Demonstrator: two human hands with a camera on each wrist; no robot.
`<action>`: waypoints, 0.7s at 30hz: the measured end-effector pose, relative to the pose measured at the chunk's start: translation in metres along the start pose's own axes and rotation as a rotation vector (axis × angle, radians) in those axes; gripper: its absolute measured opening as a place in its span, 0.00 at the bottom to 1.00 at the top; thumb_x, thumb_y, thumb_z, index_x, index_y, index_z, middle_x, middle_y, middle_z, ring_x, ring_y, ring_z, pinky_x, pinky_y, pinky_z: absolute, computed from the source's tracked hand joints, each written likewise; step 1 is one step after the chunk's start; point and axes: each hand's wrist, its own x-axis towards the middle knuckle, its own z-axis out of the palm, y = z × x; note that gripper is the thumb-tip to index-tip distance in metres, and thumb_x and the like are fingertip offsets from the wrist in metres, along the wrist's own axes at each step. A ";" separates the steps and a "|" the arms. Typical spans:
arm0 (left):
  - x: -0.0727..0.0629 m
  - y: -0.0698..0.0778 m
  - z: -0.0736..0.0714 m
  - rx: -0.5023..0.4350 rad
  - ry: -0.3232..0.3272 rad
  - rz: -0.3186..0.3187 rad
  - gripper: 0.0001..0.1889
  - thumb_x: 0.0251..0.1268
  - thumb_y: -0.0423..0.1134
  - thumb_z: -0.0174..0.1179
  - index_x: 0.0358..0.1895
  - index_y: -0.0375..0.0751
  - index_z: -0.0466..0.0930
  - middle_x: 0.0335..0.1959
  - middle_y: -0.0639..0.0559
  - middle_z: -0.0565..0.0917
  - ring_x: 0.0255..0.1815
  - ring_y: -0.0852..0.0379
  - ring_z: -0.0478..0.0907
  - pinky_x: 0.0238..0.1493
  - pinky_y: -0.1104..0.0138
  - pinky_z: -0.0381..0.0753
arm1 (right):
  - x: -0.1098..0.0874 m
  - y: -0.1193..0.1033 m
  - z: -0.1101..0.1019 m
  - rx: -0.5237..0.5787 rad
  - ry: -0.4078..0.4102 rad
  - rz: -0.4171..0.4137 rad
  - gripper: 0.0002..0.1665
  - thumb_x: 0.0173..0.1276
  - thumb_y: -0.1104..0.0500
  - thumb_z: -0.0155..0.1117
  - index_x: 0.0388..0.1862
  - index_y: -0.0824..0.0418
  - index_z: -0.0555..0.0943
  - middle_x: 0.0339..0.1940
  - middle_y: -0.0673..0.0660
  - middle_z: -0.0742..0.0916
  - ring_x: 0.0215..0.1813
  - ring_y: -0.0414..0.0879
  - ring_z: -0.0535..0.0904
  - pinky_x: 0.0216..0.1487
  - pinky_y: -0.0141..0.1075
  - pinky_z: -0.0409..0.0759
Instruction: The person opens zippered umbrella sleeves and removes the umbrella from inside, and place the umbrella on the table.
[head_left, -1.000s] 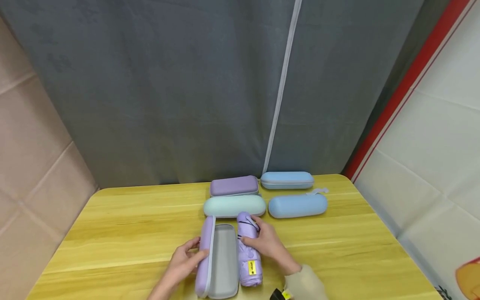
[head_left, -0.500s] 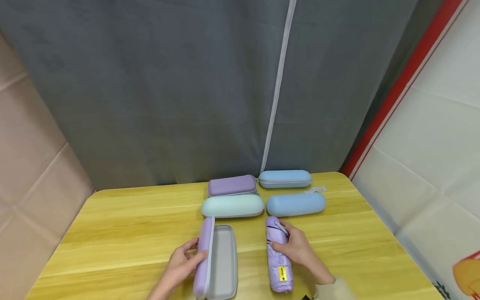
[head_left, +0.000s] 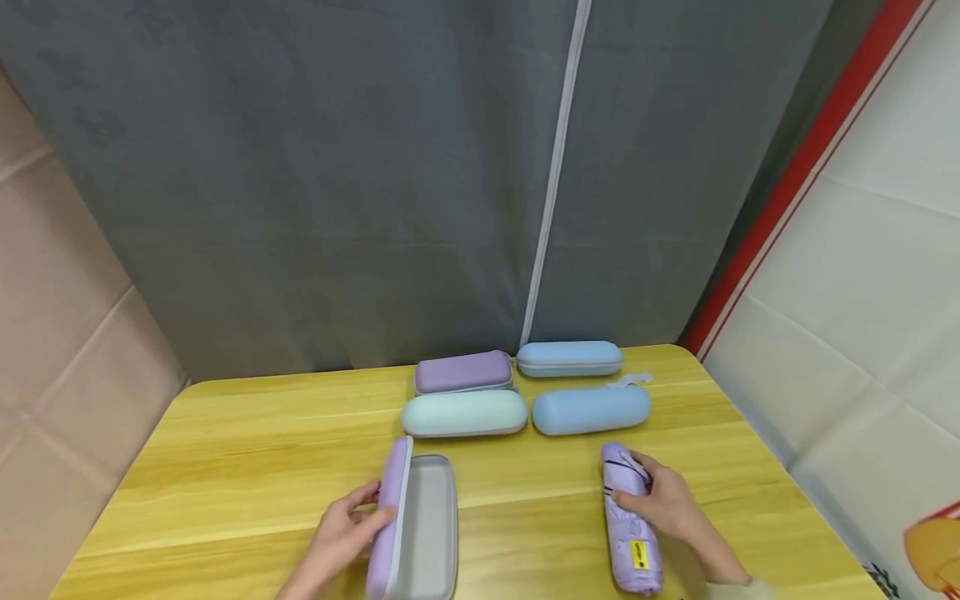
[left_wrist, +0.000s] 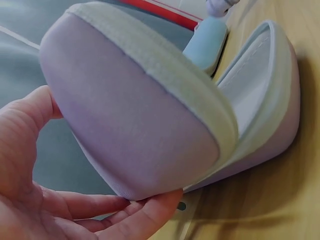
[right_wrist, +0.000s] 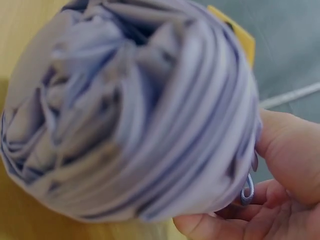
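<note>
My left hand [head_left: 341, 533] grips the raised lid of a lilac zip case [head_left: 388, 517], thumb on one side and fingers on the other. The case lies unzipped, its grey inside bare to view. Over to the right, my right hand [head_left: 667, 504] holds a folded lilac umbrella [head_left: 628, 525] bearing a yellow label. In the right wrist view the rolled cloth end of the umbrella [right_wrist: 125, 115] fills most of the picture, with thumb and fingers around its side. The left wrist view has the lid [left_wrist: 130, 105] close up between thumb and fingers.
Behind the hands stand closed cases: a purple case [head_left: 465, 372], a mint case [head_left: 465, 414], a light blue case [head_left: 570, 358] and another blue case [head_left: 592, 409] with a strap. They rest on a wooden table [head_left: 247, 467]. A grey curtain [head_left: 337, 208] hangs at the back.
My right hand has carried the umbrella rightward, away from the open case. My left hand and the lilac case have shifted slightly left.
</note>
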 end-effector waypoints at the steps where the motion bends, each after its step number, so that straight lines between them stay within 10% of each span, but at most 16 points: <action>1: -0.001 0.000 -0.003 -0.003 0.001 -0.001 0.35 0.58 0.35 0.61 0.63 0.17 0.58 0.55 0.32 0.72 0.36 0.52 0.80 0.30 0.60 0.82 | -0.001 0.004 -0.004 -0.014 0.000 0.004 0.44 0.51 0.59 0.73 0.61 0.80 0.65 0.42 0.68 0.83 0.36 0.47 0.78 0.33 0.34 0.78; 13: -0.017 -0.007 -0.056 0.040 0.031 -0.004 0.31 0.63 0.35 0.55 0.64 0.17 0.57 0.57 0.27 0.70 0.38 0.57 0.80 0.33 0.60 0.82 | -0.021 0.044 -0.050 -0.105 -0.032 0.115 0.45 0.57 0.56 0.69 0.62 0.84 0.60 0.42 0.71 0.82 0.37 0.50 0.79 0.34 0.34 0.77; 21: -0.026 -0.017 -0.110 0.111 0.064 -0.157 0.35 0.67 0.43 0.52 0.68 0.22 0.52 0.60 0.27 0.69 0.38 0.56 0.80 0.36 0.59 0.82 | -0.023 0.060 -0.070 -0.176 -0.043 0.147 0.47 0.58 0.54 0.68 0.63 0.84 0.58 0.39 0.70 0.82 0.36 0.49 0.78 0.32 0.35 0.76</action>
